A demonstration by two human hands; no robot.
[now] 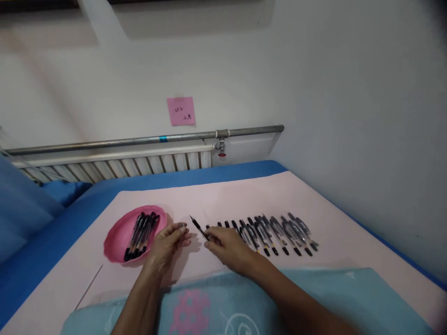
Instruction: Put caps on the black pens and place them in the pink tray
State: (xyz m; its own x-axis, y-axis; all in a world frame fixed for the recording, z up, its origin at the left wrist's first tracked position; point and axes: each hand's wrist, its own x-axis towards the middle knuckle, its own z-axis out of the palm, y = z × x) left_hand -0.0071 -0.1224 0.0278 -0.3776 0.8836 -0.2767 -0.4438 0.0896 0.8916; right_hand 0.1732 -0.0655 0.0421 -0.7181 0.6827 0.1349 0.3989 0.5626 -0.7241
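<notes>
A slim gel pen point(199, 227) with a clear, glossy barrel, a black grip and a bare, pointed tip slants up from the right hand point(225, 244), whose thumb and fingers pinch its near end. The tip leans toward the left hand point(170, 238), just beside it but apart. That hand has its fingers bent and the thumb close to the fingertips; whether it grips something small, I cannot tell.

By the left hand is a round pink bowl point(112, 237), smooth-walled with a wavy rim, holding a bundle of capped pens point(141, 235). On the right hand's outer side, slender loose pens point(275, 232), clear with black ends, lie in slanting, overlapping rows on the counter's smooth, pale pink cover point(209, 197). Soft teal fabric point(324, 288) lies beneath the forearms.
</notes>
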